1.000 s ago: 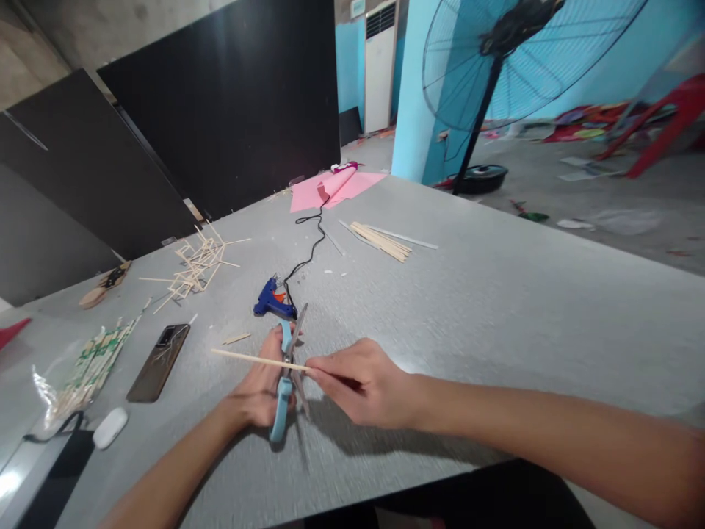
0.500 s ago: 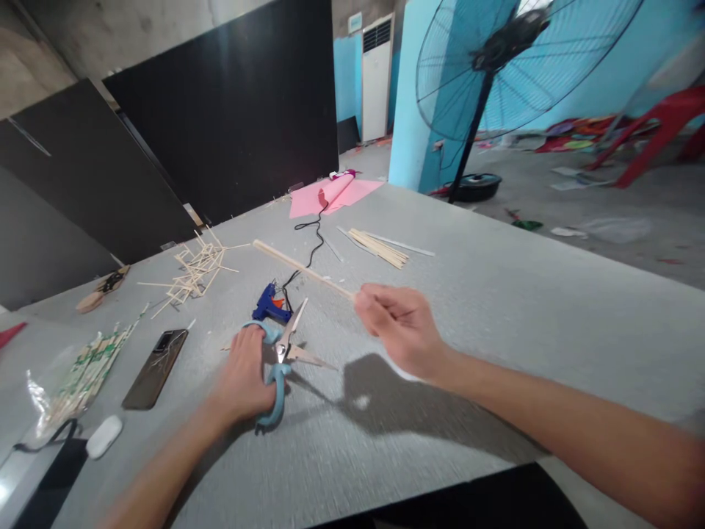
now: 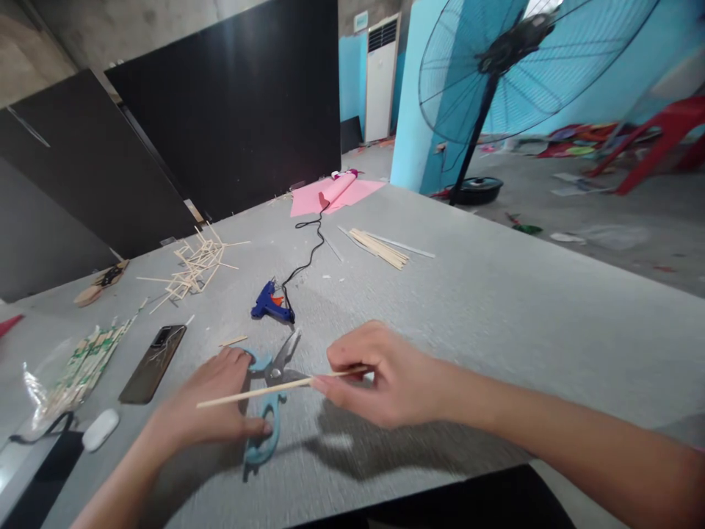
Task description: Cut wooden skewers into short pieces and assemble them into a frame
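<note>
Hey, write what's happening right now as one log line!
left hand: holds open scissors | right hand: pinches stick | stick: crosses scissors in view | glue gun: on table, beyond scissors

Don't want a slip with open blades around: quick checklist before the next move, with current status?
1. Stick gripped: ok, the right hand pinches it near one end.
2. Scissors in hand: ok, the left hand is at the handles, thumb at the lower loop.
3. Blades open: ok, they stand apart.
4. Stick between the blades: cannot tell, it crosses the scissors in view, but depth is unclear.
5. Right fingertips clear of the lower blade: cannot tell, they overlap its tip end in view.
6. Glue gun and cord clear of both hands: ok, they lie beyond the scissors.
</note>
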Demonstrator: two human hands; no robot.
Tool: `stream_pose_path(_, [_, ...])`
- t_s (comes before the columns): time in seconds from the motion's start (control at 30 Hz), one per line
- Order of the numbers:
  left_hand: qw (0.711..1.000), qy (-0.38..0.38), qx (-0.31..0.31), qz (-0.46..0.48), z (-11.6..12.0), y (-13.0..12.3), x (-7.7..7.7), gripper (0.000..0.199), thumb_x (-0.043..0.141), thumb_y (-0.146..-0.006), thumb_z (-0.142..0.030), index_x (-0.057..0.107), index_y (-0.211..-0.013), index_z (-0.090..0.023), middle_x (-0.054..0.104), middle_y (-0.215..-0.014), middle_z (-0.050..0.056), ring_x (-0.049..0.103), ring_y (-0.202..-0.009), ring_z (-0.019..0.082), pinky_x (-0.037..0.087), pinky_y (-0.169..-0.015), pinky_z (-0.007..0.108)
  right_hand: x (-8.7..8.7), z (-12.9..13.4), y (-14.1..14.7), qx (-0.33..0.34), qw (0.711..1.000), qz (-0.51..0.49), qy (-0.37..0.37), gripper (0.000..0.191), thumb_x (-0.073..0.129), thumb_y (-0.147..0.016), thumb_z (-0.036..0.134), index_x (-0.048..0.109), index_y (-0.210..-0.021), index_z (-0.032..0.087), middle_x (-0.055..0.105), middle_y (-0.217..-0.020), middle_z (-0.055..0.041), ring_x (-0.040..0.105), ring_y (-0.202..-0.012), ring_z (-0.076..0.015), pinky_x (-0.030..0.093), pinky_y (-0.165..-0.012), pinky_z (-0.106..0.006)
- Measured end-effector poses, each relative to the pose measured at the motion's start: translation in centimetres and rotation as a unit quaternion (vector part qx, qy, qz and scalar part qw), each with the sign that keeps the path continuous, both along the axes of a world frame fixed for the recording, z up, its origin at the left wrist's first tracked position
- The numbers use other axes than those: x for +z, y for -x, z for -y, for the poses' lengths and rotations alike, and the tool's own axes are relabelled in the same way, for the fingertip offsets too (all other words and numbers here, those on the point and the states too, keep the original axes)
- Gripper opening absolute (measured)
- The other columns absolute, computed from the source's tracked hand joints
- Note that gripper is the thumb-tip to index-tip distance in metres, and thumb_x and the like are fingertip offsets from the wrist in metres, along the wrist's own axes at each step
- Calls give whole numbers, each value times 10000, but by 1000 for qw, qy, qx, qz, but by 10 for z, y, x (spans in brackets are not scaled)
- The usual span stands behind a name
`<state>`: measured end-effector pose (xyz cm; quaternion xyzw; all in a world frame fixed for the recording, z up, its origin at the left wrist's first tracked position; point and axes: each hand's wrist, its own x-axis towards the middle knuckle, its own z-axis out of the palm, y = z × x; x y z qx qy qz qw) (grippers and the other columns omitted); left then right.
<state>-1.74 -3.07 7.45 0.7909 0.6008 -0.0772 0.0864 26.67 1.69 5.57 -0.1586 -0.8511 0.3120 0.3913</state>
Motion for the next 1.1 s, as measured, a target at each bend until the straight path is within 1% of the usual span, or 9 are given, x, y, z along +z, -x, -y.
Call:
stream_pose_path(0.17, [995,-41,-59,75,-10,20,13,400,562,-945,-408,684,-1276,-220,712,-1324,127,664,-1209,322,562,-1002,459,10,1,-6,30,987,114,109,338,556,-969,342,463,-671,212,333,-552,69,286,-492,-90,223,-497,-263])
stream_pose_path(0.27, [986,-106,7,126,-21,33,32,330,458,-1017,-355,727,-1147,-215,791,-1068,82,745,-933,243,613,-796,362,13,1,-6,28,980,143,135,175,561,-964,307,635,-865,184,365,-540,74,310,-476,-98,245,-507,-262])
stream_pose_path(0.33, [962,-205,49,174,-17,34,47,316,439,-1043,-341,712,-1148,-222,782,-921,49,731,-785,204,597,-688,313,13,1,-5,26,978,157,134,178,544,-977,288,683,-983,176,390,-530,72,324,-471,-105,256,-517,-265])
stream_pose_path(0.37, [949,-250,39,190,-11,31,53,301,444,-1050,-343,704,-1154,-232,772,-886,33,717,-744,191,589,-661,299,13,0,-4,26,977,165,129,195,531,-986,280,693,-1006,174,410,-530,66,334,-472,-108,260,-522,-268])
stream_pose_path(0.43, [953,-249,-33,169,6,14,57,264,482,-1052,-333,694,-1192,-259,777,-982,30,729,-838,196,597,-730,307,12,-1,-2,28,977,180,111,223,503,-1003,267,703,-1019,169,470,-552,43,368,-483,-113,270,-534,-272])
stream_pose_path(0.53, [958,-221,-148,104,28,-23,45,260,495,-1056,-307,680,-1225,-237,760,-1121,64,720,-1008,233,588,-876,371,9,-2,1,26,977,197,73,247,474,-1021,255,702,-1066,171,578,-636,2,451,-534,-128,291,-563,-272])
stream_pose_path(0.63, [956,-212,-187,82,30,-45,25,250,433,-1082,-252,675,-1105,-194,732,-933,53,699,-811,197,555,-719,318,6,-2,3,16,975,220,43,257,453,-1036,251,688,-1104,173,641,-708,-26,499,-574,-142,296,-579,-273])
stream_pose_path(0.8, [958,-154,-218,103,21,-44,2,213,416,-1080,-196,623,-1127,-182,684,-888,33,659,-736,168,507,-653,282,3,-2,2,38,963,265,31,260,453,-1035,245,699,-1083,174,661,-701,-32,505,-559,-147,292,-577,-279])
stream_pose_path(1.1, [939,-135,-247,198,24,-43,-12,176,461,-1055,-176,635,-1077,-175,658,-799,23,638,-696,156,458,-603,265,1,0,3,102,953,269,92,250,470,-1013,226,696,-915,184,540,-561,31,406,-475,-112,282,-547,-262])
